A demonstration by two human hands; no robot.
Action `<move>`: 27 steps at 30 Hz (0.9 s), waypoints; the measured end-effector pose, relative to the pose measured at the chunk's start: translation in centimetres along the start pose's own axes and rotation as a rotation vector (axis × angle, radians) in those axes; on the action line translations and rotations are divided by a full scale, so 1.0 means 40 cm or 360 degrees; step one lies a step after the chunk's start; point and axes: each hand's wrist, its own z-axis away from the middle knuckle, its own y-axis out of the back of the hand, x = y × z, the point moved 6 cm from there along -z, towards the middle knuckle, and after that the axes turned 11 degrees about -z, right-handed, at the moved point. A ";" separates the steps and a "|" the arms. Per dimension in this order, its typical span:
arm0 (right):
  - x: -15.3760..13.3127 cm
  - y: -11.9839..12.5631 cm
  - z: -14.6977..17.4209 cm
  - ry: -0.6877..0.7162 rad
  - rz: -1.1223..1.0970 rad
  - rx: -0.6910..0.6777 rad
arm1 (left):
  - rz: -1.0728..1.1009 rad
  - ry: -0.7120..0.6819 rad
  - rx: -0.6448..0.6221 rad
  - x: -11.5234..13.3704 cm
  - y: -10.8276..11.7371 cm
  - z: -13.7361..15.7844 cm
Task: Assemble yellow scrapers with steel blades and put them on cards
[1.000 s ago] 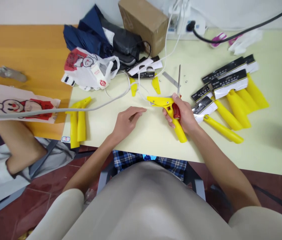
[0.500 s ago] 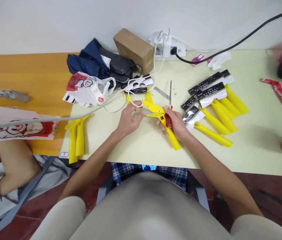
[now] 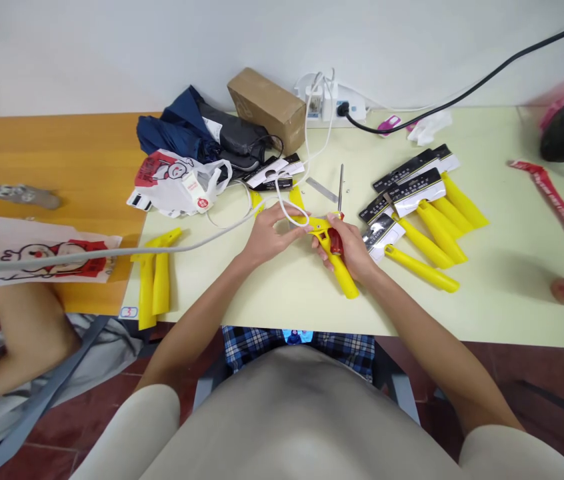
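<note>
My right hand [image 3: 355, 252] is closed around the yellow hand shears [image 3: 343, 277] and a red-handled screwdriver [image 3: 341, 190], whose shaft points away from me. The shears' handle slants down toward the table's front edge. At the jaw end, my left hand [image 3: 268, 237] pinches the yellow head between thumb and fingers, hiding most of the blade. A white cable loops in front of these fingers. Just beyond the hands lies a flat metal strip [image 3: 322, 190]. To the right are several yellow handles [image 3: 435, 243] beside black-and-white cards [image 3: 418, 191].
More yellow handles [image 3: 161, 283] lie at the table's left edge. Behind are a plastic bag [image 3: 169, 180], dark blue fabric [image 3: 175, 130], a cardboard box [image 3: 269, 110] and a power strip [image 3: 355, 110]. A grey cable [image 3: 162, 250] crosses the left side. Another person's arm [image 3: 32, 320] is at left.
My left hand has moved right and closed on the shears' head, covering the blade that showed before. My right hand keeps its hold. The view has shifted slightly.
</note>
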 end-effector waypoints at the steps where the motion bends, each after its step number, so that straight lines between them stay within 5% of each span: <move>1: 0.001 0.001 -0.001 -0.0012 0.0002 -0.0008 | -0.0023 -0.0033 0.0053 0.004 0.000 0.005; 13: 0.008 -0.013 -0.002 -0.0084 -0.0020 -0.0106 | -0.0360 -0.0245 0.0362 0.033 -0.006 0.038; 27: 0.010 -0.036 0.007 -0.0126 -0.0113 -0.0208 | -0.0215 -0.0104 0.0198 0.038 -0.006 0.028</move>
